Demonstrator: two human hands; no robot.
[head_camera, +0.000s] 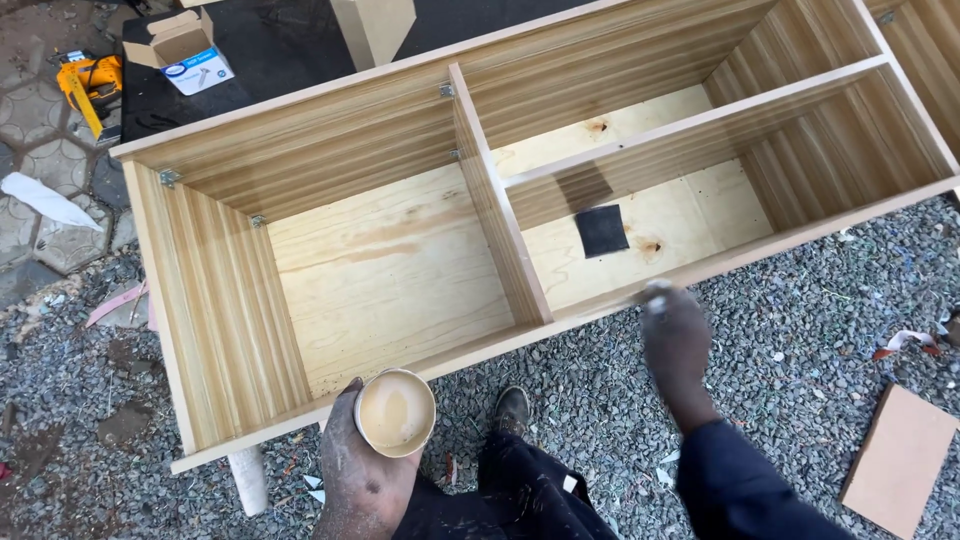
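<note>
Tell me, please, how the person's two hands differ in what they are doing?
The left hand grips a small round tub of pale paste; the right hand holds nothing, its whitened fingertip touching the cabinet front edge. The left is nearer the body, the right reaches out. Both look dusty.

There is a single view, from a camera on the person's head. It looks steeply down and forward over both hands, close above the open wooden cabinet, with the gravel ground filling the near edge.
</note>
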